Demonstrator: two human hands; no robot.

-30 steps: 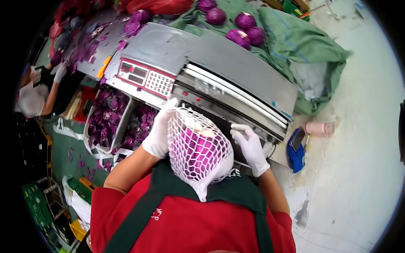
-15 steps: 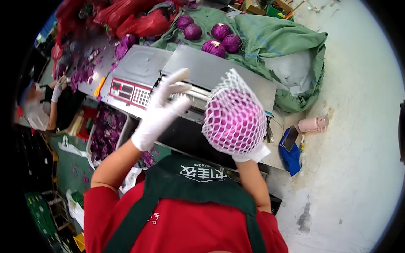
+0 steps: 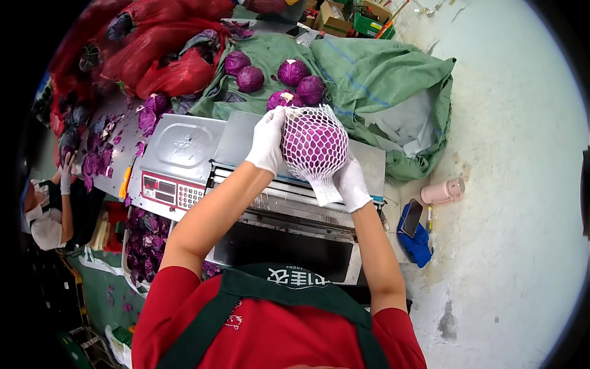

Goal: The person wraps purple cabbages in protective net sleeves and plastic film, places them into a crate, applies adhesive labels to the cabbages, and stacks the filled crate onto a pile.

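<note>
A purple cabbage in a white foam net (image 3: 315, 145) is held up over the steel machine (image 3: 246, 138), its gathered net end pointing down toward the body. My left hand (image 3: 268, 140), in a white glove, pinches the upper left edge of the net. At the lower right side of the cabbage is my right hand (image 3: 353, 183), also gloved, its fingers partly hidden behind the net. Several bare purple cabbages (image 3: 250, 79) lie just beyond on a green sack (image 3: 270, 49).
A scale (image 3: 172, 192) stands left of the machine, near an orange-handled knife (image 3: 126, 182). Red net sacks (image 3: 166, 46) lie at the back left. A co-worker (image 3: 52, 215) is at far left. A pink bottle (image 3: 442, 191) and a phone (image 3: 412, 218) on blue cloth are at right.
The netted cabbage has moved up and away from the body. My left hand, apart from it half a second ago with fingers spread, has taken hold of the net's edge.
</note>
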